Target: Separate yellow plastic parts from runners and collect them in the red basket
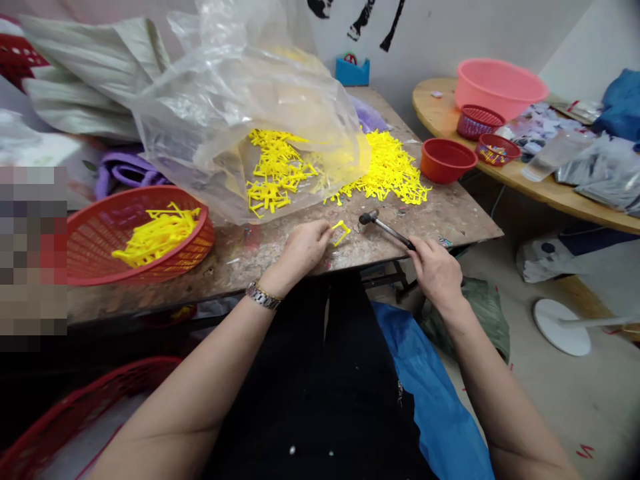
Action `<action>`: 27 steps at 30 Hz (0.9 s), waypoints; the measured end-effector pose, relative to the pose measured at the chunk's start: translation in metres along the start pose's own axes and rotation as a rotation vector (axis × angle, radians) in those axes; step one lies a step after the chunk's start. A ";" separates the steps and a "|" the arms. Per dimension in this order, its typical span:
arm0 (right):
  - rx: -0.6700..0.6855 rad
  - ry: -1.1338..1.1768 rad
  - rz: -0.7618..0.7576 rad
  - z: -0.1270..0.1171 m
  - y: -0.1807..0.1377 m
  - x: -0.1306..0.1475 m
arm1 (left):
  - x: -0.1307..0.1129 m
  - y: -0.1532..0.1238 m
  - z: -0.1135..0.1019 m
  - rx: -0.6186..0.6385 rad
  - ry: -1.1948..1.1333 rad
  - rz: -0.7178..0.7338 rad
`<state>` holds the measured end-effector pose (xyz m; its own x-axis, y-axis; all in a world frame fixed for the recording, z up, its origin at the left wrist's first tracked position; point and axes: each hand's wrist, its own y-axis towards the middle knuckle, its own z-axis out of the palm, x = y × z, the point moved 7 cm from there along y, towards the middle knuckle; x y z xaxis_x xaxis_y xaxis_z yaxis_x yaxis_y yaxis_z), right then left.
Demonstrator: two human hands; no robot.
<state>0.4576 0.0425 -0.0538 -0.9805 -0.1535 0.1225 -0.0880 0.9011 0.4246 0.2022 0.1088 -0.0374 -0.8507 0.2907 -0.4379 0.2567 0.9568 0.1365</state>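
Note:
Near the front edge of the worn table (280, 243), my left hand (307, 245) pinches a small angular yellow plastic piece (342, 232) between thumb and fingers. My right hand (439, 272) is wrapped round the black grip of a small hammer (393, 231). The hammer's dark head is over the table, just right of the yellow piece and apart from it. Beyond both hands lies a pile of similar yellow pieces (390, 167). More of them lie in the mouth of a large clear plastic bag (200, 127).
A red basket (203, 237) of yellow pieces stands left. Behind the pile is a blue tape dispenser (353, 71). A red bowl (449, 160) sits at the table's right side. The round wooden table (435, 100) bears a pink basin (500, 87), small baskets and plastic packets.

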 end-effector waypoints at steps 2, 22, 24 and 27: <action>0.041 -0.039 -0.008 0.006 0.005 -0.001 | 0.006 -0.005 0.001 0.008 -0.168 -0.032; 0.108 0.928 0.021 0.007 0.029 0.081 | -0.010 -0.039 0.010 0.096 -0.605 -0.029; 0.117 0.974 0.016 0.009 0.029 0.088 | -0.013 -0.042 0.007 0.086 -0.555 0.003; 0.112 1.017 0.021 0.011 0.029 0.093 | -0.013 -0.046 0.004 0.079 -0.536 0.018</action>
<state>0.3619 0.0591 -0.0398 -0.3737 -0.3618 0.8541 -0.1395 0.9322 0.3338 0.2031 0.0610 -0.0416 -0.4982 0.2482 -0.8308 0.3205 0.9430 0.0895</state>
